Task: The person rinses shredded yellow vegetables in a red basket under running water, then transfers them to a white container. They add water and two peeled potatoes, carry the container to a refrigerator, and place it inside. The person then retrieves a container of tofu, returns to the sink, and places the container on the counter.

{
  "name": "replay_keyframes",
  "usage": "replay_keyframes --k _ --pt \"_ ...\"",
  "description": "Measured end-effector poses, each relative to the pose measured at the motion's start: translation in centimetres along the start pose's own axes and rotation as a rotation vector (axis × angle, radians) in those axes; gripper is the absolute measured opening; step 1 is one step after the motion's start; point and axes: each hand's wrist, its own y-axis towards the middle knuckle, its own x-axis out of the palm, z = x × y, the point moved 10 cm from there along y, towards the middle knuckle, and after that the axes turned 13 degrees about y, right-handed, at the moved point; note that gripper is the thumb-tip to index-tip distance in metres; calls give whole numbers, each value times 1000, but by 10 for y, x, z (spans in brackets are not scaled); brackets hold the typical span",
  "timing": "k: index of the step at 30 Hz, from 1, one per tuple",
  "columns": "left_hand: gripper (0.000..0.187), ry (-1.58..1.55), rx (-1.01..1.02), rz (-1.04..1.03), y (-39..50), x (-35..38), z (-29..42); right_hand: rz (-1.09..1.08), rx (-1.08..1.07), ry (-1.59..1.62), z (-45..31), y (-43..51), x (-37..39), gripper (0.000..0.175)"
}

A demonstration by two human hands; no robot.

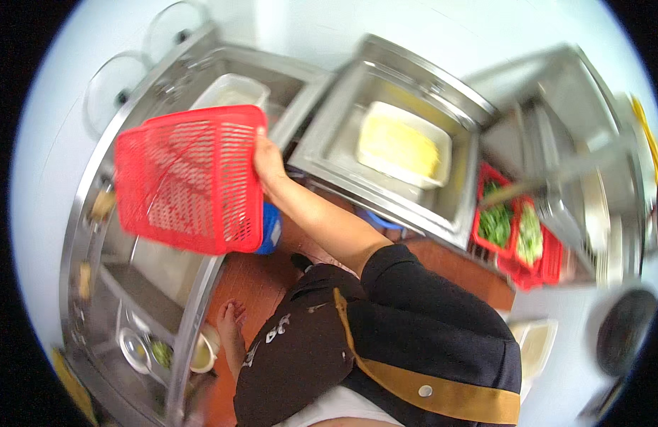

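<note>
My right hand (268,159) grips the right rim of a red perforated plastic basket (190,181), lifted and tilted over the corner of the steel counter; the basket looks empty through its slots. My left hand (231,316) hangs low at my side above the red tiled floor, fingers loosely apart and holding nothing. Behind the basket, partly hidden, a white plastic tub (233,91) sits in the left steel sink. In the middle steel sink (334,133) is a white tub (441,140) holding something yellow that I cannot identify.
Red baskets (553,256) with leafy greens (494,224) and pale chopped vegetables (529,235) stand on a rack at right. Left runs a steel counter (193,315) with small bowls and a ladle-like utensil. A blue container (270,229) is partly behind the basket; a white bucket (203,355) stands lower left.
</note>
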Motion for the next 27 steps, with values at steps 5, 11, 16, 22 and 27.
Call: replay_keyframes --k 5,11,16,22,27 --pt "21 140 39 -271 37 56 9 -389 -17 76 -184 -123 -16 29" --pt "21 431 -26 -595 44 139 -2 -231 -28 -985 -323 -292 -135 35" --pt "20 492 -126 -722 47 210 -33 197 -20 -1322 -426 -410 -236 36" --pt "22 611 -133 -876 37 313 -63 616 29 -1789 -517 -520 -378 31" --pt "24 852 -178 -1018 -16 425 -90 751 301 -2033 -581 -563 -519 23"
